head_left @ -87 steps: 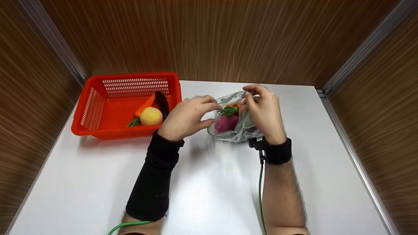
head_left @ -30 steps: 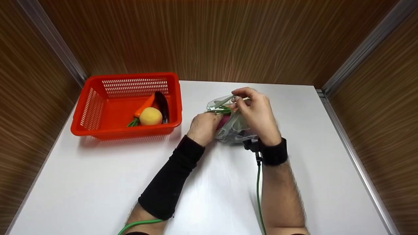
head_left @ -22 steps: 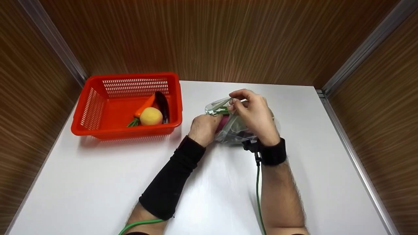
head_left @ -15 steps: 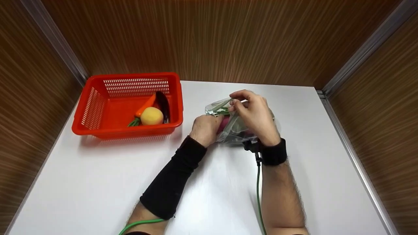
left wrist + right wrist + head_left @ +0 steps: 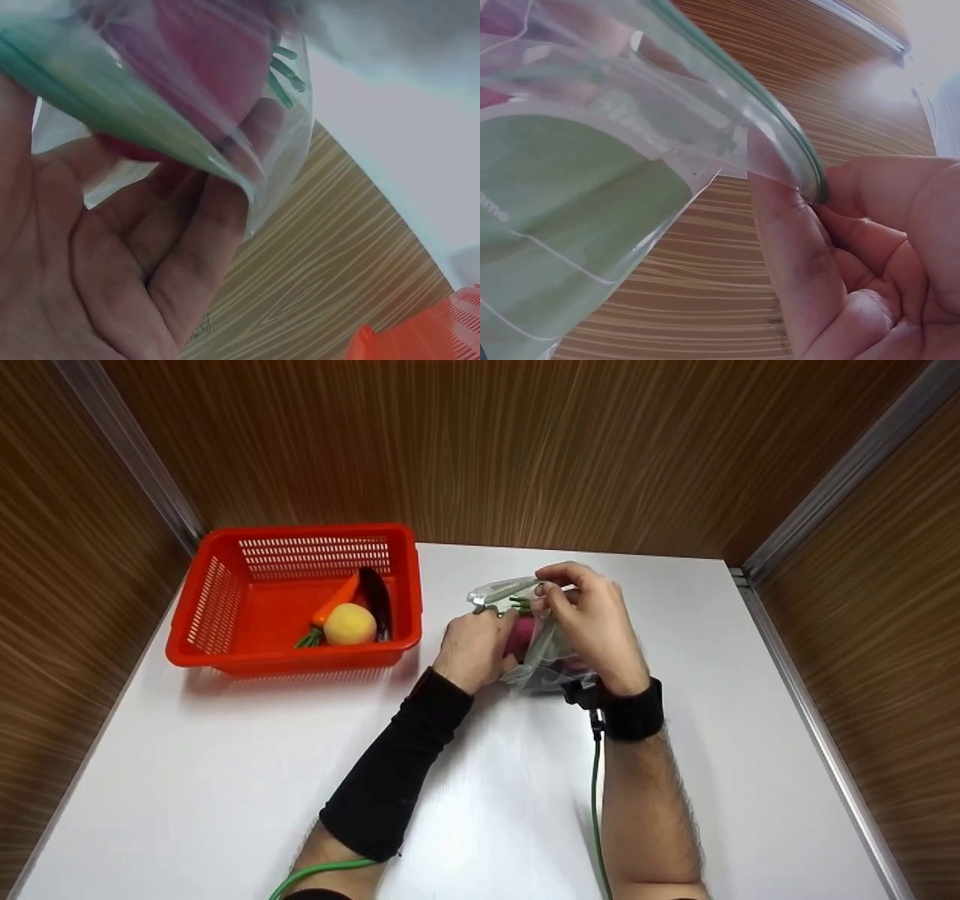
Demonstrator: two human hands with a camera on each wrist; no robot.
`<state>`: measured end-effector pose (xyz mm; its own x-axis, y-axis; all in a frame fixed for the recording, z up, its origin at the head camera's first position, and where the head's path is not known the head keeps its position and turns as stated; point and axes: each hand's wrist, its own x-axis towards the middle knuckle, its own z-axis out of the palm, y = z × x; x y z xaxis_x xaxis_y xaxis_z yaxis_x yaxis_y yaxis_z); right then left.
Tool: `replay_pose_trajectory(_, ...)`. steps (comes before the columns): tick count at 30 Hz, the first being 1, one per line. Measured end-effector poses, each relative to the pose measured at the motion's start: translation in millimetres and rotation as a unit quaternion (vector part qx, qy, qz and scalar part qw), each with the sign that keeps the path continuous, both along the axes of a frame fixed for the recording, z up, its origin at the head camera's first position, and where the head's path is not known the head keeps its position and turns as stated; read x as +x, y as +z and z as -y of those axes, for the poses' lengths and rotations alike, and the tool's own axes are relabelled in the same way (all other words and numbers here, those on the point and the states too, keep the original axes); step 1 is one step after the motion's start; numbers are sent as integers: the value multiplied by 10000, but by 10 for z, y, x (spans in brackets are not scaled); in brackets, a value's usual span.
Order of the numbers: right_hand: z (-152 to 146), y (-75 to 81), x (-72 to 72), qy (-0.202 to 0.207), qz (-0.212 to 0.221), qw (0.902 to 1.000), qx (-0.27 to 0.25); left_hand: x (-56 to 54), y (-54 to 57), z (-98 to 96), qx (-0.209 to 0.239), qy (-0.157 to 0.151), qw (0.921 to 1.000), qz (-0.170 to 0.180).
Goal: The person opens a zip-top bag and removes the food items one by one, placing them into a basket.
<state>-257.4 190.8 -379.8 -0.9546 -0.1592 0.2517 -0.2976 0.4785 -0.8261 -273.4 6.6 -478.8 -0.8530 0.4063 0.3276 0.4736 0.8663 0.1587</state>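
A clear zip bag [image 5: 536,679] with a green seal and a green printed panel lies at the middle right. Inside it are a magenta rounded vegetable [image 5: 523,635] and a carrot's green stems [image 5: 519,603]. My left hand [image 5: 472,645] reaches into the bag's mouth, thumb and fingers around the magenta vegetable; in the left wrist view its fingers [image 5: 187,255] pass under the bag's edge, fingertips against the vegetable [image 5: 217,67]. My right hand [image 5: 592,622] pinches the bag's rim between thumb and index finger, as the right wrist view shows at the green seal [image 5: 780,116].
A red basket [image 5: 300,661] stands on the left of the white table [image 5: 225,780], holding a carrot [image 5: 337,598], a yellow peach-like fruit [image 5: 350,624] and a dark eggplant [image 5: 375,600]. Wood-grain panels [image 5: 480,450] enclose the back and sides. Green cables [image 5: 596,802] trail from both wrists.
The left hand has moved from beside the bag into its mouth and closed around the magenta vegetable. The right hand has drawn the pinched rim a little left. The basket is unchanged.
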Motion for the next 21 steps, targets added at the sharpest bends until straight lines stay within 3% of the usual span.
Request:
replay_pose_trajectory(7, -35, 26, 5, -133, -42, 9995, -272, 17, 177, 19, 359, -55, 9991, 231)
replay_pose_trajectory(21, -58, 2, -34, -314, -219, 9991, -157, 153, 539, 201, 1027, -476, 9930, -348)
